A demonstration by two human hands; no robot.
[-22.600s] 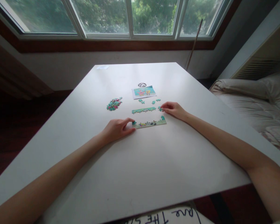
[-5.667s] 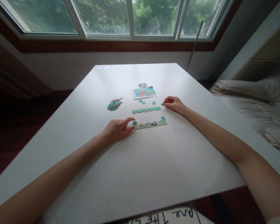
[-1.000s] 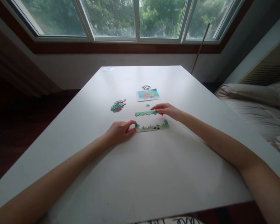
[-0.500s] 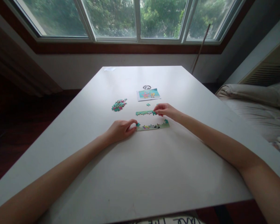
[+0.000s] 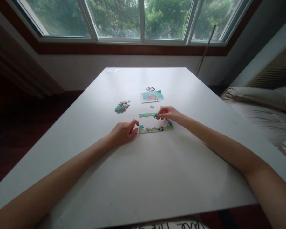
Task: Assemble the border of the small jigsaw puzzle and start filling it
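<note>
My right hand (image 5: 168, 114) pinches a green puzzle piece (image 5: 156, 116) at the right end of the upper puzzle strip (image 5: 146, 115). The fingertips partly cover that piece. Below lies a joined lower puzzle section (image 5: 154, 129), with small printed figures and raised corners at both ends. Beside its left end rests my left hand (image 5: 127, 131), thumb and index finger apart and nothing between them. Two loose pieces lie beyond the upper strip: one puzzle piece (image 5: 152, 107) in plain sight, another (image 5: 161, 107) partly behind my right hand.
A pile of puzzle pieces (image 5: 122, 107) lies to the left on the white table (image 5: 143, 178). Farther back are a picture sheet (image 5: 153, 96) with cartoon figures and a dark oval outline (image 5: 150, 89). A padded seat (image 5: 257, 111) stands right of the table.
My left hand has drawn slightly away from the lower section's left corner, its fingers a little more raised. The piece in my right hand has shifted slightly nearer to me.
</note>
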